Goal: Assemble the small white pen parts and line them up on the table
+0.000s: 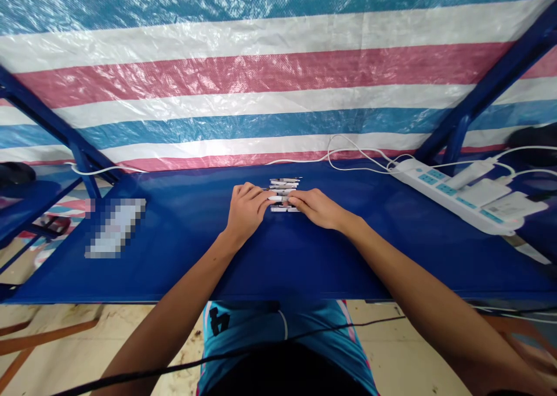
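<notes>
Several white pens (pixel 285 181) lie side by side in a small row on the blue tabletop, pointing left to right. Over the nearer part of this row, my left hand (pixel 248 211) pinches the left end of a white pen (pixel 277 198) between thumb and fingers. My right hand (pixel 321 208) has its thumb and forefinger closed on the right end of the same pen. My fingers partly cover the row, and whether the held pen touches the ones beneath it cannot be made out.
A white power strip (pixel 452 193) with plugged-in chargers lies on the blue table (pixel 183 268) at the right, its white cables (pixel 361 149) running along the back edge. A blurred-out flat object (pixel 115 229) lies at the left. Striped plastic sheeting (pixel 261 71) hangs behind, between blue metal posts.
</notes>
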